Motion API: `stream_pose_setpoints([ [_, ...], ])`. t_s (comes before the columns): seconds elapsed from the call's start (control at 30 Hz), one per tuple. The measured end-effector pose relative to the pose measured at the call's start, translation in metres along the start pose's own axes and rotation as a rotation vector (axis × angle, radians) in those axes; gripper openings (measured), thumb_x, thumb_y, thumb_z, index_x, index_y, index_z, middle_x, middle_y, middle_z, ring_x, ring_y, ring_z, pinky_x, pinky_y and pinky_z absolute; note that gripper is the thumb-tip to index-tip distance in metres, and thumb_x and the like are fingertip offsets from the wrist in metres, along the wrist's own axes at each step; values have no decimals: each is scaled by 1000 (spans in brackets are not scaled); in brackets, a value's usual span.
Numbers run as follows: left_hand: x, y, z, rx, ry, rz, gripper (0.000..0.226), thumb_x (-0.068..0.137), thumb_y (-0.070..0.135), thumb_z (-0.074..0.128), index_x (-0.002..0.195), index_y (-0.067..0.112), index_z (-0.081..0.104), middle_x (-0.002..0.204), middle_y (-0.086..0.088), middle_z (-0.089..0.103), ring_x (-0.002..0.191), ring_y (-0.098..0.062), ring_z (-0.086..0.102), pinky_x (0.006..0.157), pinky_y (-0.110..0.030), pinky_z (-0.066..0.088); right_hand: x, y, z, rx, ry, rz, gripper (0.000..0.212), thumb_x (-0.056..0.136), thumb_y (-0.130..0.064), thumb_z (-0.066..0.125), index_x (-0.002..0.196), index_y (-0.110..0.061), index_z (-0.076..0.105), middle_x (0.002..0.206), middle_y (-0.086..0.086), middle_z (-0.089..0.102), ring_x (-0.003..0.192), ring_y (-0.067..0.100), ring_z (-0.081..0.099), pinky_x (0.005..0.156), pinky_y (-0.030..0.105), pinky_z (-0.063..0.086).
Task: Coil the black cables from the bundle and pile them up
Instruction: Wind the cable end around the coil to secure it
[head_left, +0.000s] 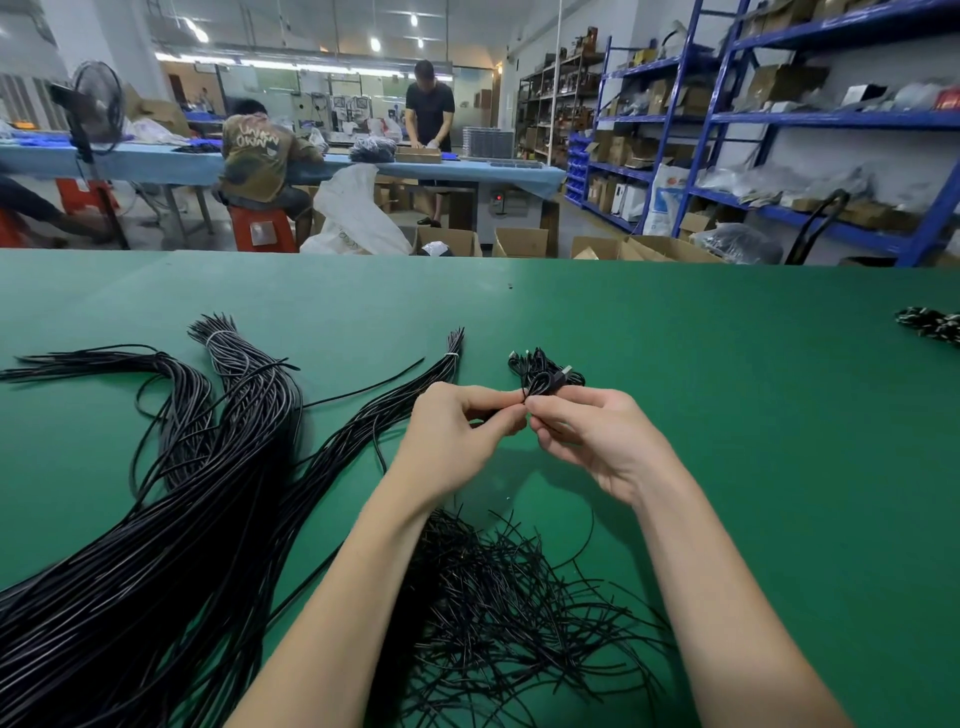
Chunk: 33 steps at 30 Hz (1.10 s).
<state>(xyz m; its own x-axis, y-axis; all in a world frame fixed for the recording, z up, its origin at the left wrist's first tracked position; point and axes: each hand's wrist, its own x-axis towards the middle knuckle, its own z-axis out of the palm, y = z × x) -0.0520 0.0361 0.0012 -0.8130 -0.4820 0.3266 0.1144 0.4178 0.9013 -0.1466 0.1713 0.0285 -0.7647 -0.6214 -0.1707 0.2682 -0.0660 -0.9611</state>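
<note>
My left hand and my right hand meet above the green counter, fingertips almost touching, and both pinch the same small coiled black cable between thumb and forefingers, the other fingers curled in loosely. Its loops stick up just past my fingertips, with a plug end pointing to the right. Right behind it, on the counter, lies a small pile of coiled cables; I cannot tell whether the coil I hold touches that pile. To my left the big bundle of long black cables spreads across the counter, fanning into several tied bunches whose far ends point away from me. One loose cable runs out from the bundle toward the far side. Between my forearms, close to me, sits a tangled heap of short thin black ties. At the far right edge of the counter lies another dark bunch with pale flecks, well apart from everything else.
</note>
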Motion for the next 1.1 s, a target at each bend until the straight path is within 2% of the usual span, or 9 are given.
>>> stream_pose_setpoints([
  [0.1,0,-3,1,-222,-17,-77,19,90,8,73,109,7,77,93,-5,79,91,-15,75,86,-25,58,0,-1,-1,-17,-21,-4,8,84,1,78,90,-1,72,74,8,73,63,10,68,61,18,58],
  [0.3,-2,-3,7,-593,10,-176,14,85,5,75,99,3,78,92,-21,76,80,-21,74,77,-24,58,-1,-4,-5,69,-96,22,16,78,1,78,93,-2,71,74,9,72,63,11,66,61,18,58],
  [0.4,-3,-2,10,-620,21,-175,13,84,8,77,96,4,79,92,-21,76,80,-21,74,76,-23,58,-3,-5,-7,107,-141,35,34,66,-7,80,98,0,71,77,10,72,64,12,65,62,18,58],
  [0.47,-3,-2,11,-608,9,-156,14,86,9,76,98,3,79,93,-20,76,82,-21,74,77,-22,58,-3,-6,-8,102,-143,31,37,65,-8,81,100,1,71,78,10,72,64,12,66,63,18,58],
  [0.57,-4,-1,12,-610,10,-140,13,88,10,73,99,4,78,93,-20,76,84,-21,74,77,-22,58,-2,-5,-10,73,-132,7,24,77,-2,78,99,1,71,77,10,73,64,10,67,63,17,58],
  [0.7,-4,1,16,-617,51,-148,11,90,7,71,98,2,77,91,-19,76,83,-21,75,76,-22,58,-2,-5,-7,-92,-74,-87,7,86,0,75,92,-3,72,72,6,74,61,8,66,61,16,56],
  [0.9,-3,6,16,-693,111,-258,8,89,6,72,86,5,79,87,-20,76,78,-20,73,74,-23,58,-2,-2,-2,-203,-77,-182,10,87,0,75,94,-5,72,79,9,76,71,13,67,68,20,57],
  [1.0,-3,8,17,-776,95,-342,10,90,4,69,86,3,77,88,-20,76,77,-20,73,71,-23,59,-4,-5,-5,-255,-90,-162,15,83,0,79,95,-4,70,86,20,75,73,19,63,69,23,57],
  [1.1,-3,11,13,-842,42,-399,12,92,5,66,86,4,77,91,-17,76,79,-17,73,73,-24,60,-5,-9,-10,-359,-94,-162,19,79,-6,84,90,-1,70,73,16,71,64,17,59,64,24,55],
])
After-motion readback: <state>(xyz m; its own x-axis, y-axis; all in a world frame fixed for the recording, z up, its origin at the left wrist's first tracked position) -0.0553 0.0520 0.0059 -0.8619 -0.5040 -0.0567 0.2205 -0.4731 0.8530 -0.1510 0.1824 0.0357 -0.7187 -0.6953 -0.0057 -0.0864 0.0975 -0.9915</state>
